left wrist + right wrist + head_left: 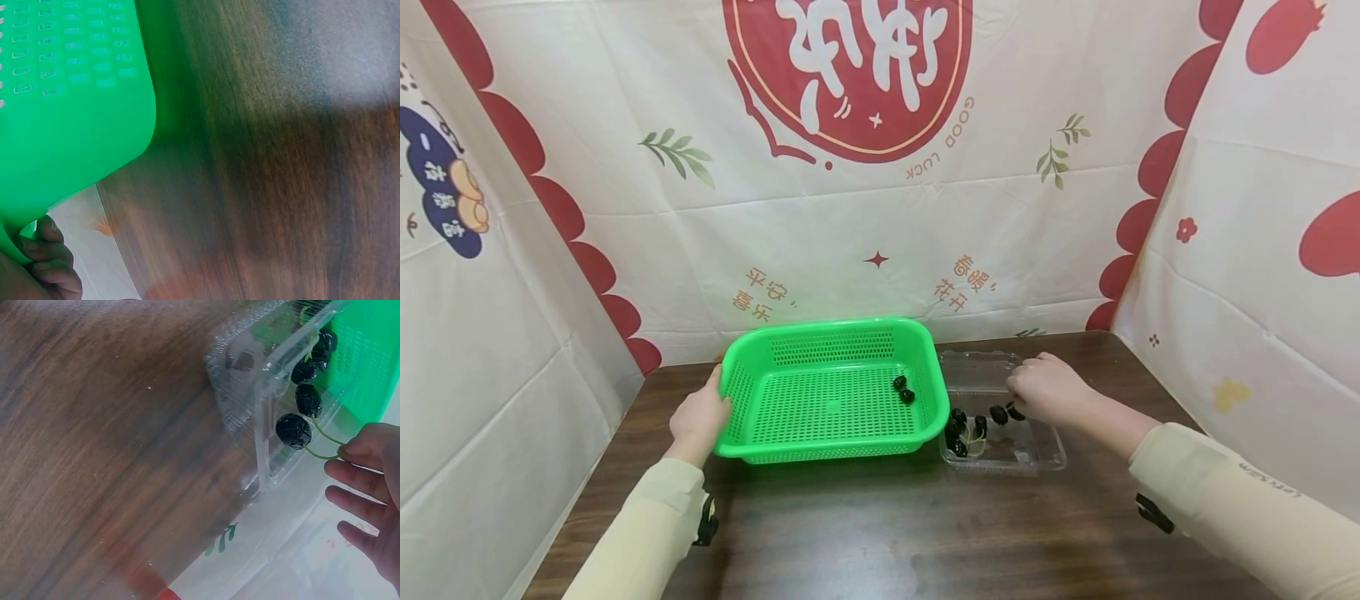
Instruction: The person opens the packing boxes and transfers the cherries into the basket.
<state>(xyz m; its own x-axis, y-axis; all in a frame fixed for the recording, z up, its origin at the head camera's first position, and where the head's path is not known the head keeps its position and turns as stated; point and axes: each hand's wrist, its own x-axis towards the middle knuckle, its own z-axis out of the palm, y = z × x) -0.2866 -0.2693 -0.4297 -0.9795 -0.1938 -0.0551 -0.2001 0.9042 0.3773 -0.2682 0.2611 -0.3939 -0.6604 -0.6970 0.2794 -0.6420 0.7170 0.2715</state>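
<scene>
At the basket's left end, my left hand [698, 425] grips the rim of a green plastic basket [831, 450]. Its curled fingers [53, 253] show under that rim in the left wrist view. My right hand [1048, 387] pinches two thin green stems between thumb and forefinger, the other fingers spread. From these stems hang two dark, glossy cherries [294, 430], over the clear plastic box [1048, 454]. More dark cherries [957, 433] with pale stems lie at the left side of that box. Two others [903, 390] rest inside the basket, toward its right end.
The clear box stands against the right side of the basket, its lid [977, 367] folded back toward the wall. Both are on a brown wooden table [865, 525]. White printed cloth [865, 225] encloses the table at the back and both sides.
</scene>
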